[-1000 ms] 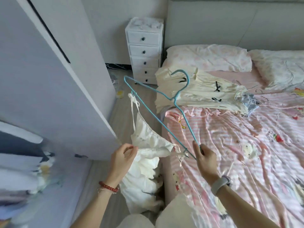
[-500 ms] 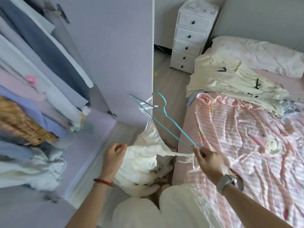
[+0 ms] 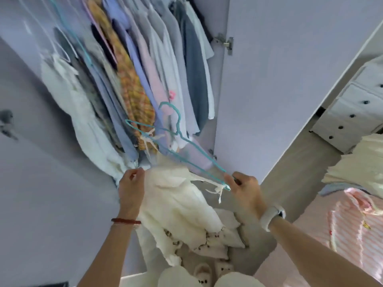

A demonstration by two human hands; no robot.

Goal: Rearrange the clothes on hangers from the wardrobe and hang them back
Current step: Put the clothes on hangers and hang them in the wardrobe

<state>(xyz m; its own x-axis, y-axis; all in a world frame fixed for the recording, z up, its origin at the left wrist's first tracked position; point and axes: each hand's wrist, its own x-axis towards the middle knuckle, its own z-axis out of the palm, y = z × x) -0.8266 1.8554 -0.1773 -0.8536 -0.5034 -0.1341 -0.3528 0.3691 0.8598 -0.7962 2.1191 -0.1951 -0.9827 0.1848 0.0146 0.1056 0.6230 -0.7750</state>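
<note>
Head view: a teal wire hanger is pinched at one end by the right hand, its hook pointing away from that grip toward the wardrobe's hanging clothes. A white strappy garment is already tied on by both straps and is gripped at its upper edge by the left hand. Dressing the hanger appears done; hooking it onto the rail, which is out of sight, is judged still outstanding. More clothes are seen piled on the bed, beyond the right grip.

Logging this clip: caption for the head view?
Right hand holds blue hanger, left hand grips white dress before the wardrobe.
</note>
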